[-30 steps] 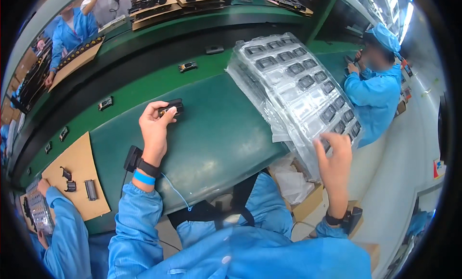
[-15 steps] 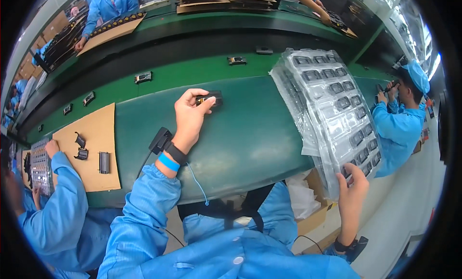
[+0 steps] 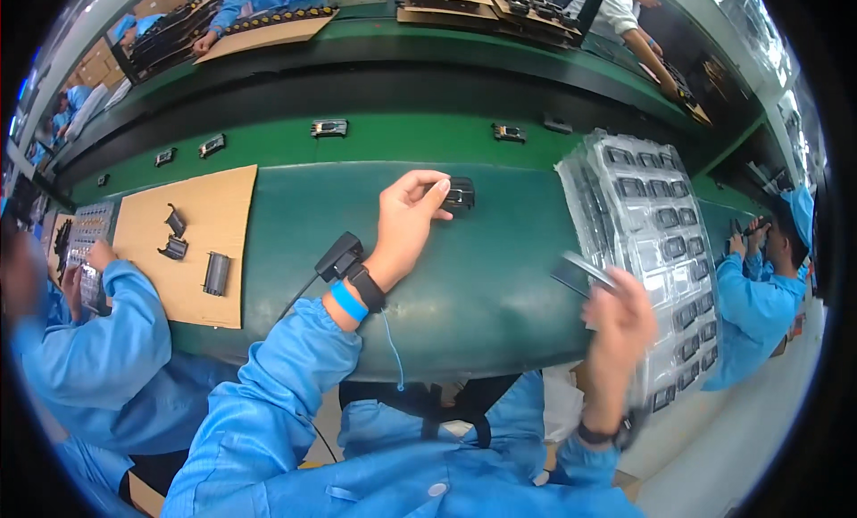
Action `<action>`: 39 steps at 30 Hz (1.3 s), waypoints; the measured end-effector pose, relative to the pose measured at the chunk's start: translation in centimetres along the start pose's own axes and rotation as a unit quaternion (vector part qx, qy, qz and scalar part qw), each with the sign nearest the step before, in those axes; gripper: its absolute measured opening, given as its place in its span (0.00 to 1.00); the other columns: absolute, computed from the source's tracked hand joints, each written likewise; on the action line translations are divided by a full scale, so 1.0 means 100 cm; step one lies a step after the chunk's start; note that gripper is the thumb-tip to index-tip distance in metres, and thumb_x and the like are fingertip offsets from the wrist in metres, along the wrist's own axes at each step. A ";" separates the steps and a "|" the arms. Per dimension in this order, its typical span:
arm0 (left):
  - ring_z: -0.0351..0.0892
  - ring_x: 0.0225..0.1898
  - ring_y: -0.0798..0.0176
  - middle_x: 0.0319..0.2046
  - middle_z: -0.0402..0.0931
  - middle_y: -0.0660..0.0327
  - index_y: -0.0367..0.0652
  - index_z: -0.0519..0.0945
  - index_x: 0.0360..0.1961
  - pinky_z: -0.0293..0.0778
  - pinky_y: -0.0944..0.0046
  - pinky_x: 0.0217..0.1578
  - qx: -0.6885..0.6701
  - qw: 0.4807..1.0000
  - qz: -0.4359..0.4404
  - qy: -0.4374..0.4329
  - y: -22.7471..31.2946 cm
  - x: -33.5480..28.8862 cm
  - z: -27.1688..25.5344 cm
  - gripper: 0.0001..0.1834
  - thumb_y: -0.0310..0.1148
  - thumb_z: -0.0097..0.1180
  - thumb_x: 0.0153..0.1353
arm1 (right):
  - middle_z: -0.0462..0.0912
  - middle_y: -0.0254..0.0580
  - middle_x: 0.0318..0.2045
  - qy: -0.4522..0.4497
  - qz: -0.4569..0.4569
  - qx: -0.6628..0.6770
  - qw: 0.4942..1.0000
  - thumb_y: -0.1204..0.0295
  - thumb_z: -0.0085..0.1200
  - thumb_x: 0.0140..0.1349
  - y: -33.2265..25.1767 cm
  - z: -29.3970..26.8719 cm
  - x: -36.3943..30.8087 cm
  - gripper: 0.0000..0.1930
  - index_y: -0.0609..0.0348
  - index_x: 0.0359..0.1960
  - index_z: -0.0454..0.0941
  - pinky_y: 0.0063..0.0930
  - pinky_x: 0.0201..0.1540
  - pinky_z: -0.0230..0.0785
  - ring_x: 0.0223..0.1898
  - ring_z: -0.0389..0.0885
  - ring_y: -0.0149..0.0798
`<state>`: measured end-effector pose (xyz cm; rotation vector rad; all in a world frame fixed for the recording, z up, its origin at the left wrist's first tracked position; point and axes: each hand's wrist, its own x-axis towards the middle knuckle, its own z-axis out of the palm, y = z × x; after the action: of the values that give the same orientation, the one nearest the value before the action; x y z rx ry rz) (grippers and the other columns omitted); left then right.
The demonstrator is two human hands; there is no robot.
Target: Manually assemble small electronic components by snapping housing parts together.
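Note:
Above the green mat (image 3: 500, 277), my left hand (image 3: 406, 219) pinches a small black rectangular plastic housing (image 3: 460, 193) by its left end, between thumb and fingers. My right hand (image 3: 620, 317), blurred by motion, is closed on a thin flat dark piece with a pale edge (image 3: 578, 275); its exact kind is unclear. That piece is over the mat, just left of the stacked clear plastic blister trays (image 3: 643, 214). Small dark parts sit in the top tray's pockets. The two held pieces are apart.
Cardboard (image 3: 192, 277) to the left carries several black plastic parts. Small devices (image 3: 330, 128) lie spaced along the green strip behind the mat. A co-worker's blue sleeve (image 3: 134, 313) is at left, another person (image 3: 759, 286) at right. A cord (image 3: 393, 348) hangs by my left wrist.
My right hand has left the tray's near edge and moved up and left, now holding the flat dark piece. My left hand still holds the black housing. The whole view has shifted somewhat.

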<state>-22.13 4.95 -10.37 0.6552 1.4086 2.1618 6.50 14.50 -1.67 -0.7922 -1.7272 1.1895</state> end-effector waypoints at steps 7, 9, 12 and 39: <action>0.84 0.45 0.66 0.45 0.83 0.59 0.35 0.81 0.52 0.85 0.61 0.42 -0.070 0.998 -0.002 0.005 0.003 -0.003 -0.003 0.17 0.40 0.51 0.79 | 0.78 0.35 0.38 -0.247 0.033 0.139 0.958 0.82 0.61 0.68 0.052 0.153 0.089 0.12 0.69 0.52 0.84 0.20 0.31 0.75 0.31 0.81 0.26; 0.85 0.45 0.66 0.45 0.84 0.59 0.35 0.81 0.53 0.86 0.62 0.42 -0.077 0.997 0.004 0.014 0.009 -0.001 -0.003 0.16 0.38 0.52 0.78 | 0.78 0.35 0.38 -0.255 0.029 0.131 0.958 0.82 0.61 0.67 0.055 0.163 0.094 0.12 0.69 0.52 0.84 0.19 0.31 0.75 0.31 0.81 0.26; 0.85 0.45 0.67 0.45 0.84 0.58 0.35 0.80 0.54 0.86 0.62 0.43 -0.071 0.997 0.008 0.017 0.006 0.002 -0.005 0.14 0.34 0.55 0.76 | 0.78 0.35 0.39 -0.249 0.022 0.115 0.961 0.81 0.62 0.67 0.065 0.170 0.094 0.12 0.69 0.52 0.84 0.18 0.30 0.74 0.30 0.81 0.25; 0.80 0.32 0.74 0.36 0.85 0.61 0.36 0.75 0.64 0.78 0.72 0.26 0.095 0.995 0.019 0.032 -0.001 0.001 -0.009 0.20 0.32 0.56 0.75 | 0.86 0.38 0.41 -0.263 0.036 0.175 0.948 0.84 0.60 0.67 0.090 0.183 0.111 0.13 0.69 0.53 0.82 0.20 0.49 0.76 0.43 0.83 0.26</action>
<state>-22.77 4.41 -10.80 0.6909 1.6624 2.1120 -14.54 20.06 -9.85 -0.3374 -1.8271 1.8174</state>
